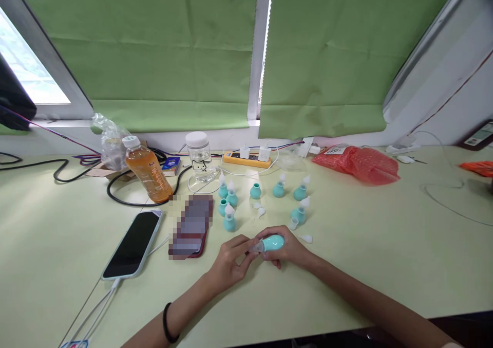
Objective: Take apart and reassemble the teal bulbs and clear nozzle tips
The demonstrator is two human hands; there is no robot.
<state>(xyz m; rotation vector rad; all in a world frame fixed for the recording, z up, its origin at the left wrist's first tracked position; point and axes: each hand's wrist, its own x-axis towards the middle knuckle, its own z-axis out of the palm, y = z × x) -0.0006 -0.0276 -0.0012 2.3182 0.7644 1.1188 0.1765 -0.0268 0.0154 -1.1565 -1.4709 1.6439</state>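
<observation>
A teal nasal aspirator bulb [274,242] lies on its side in my right hand [285,245], whose fingers are wrapped round it. My left hand [234,259] pinches the clear tip at its left end; the fingertips partly hide that tip. Just beyond my hands several more teal bulbs stand upright on the table, such as a tipped bulb [229,219] on the left and another bulb [298,214] on the right. An open-necked bulb [255,190] has no tip on it. Loose white tips [261,212] and a small clear collar [294,223] lie among them.
Left of my hands lie a phone in a red case [192,224] and a white-cased phone [133,244] with a cable. Behind stand a tea bottle [148,170], a clear jar [199,158], a power strip [246,159] and a red plastic bag [358,164].
</observation>
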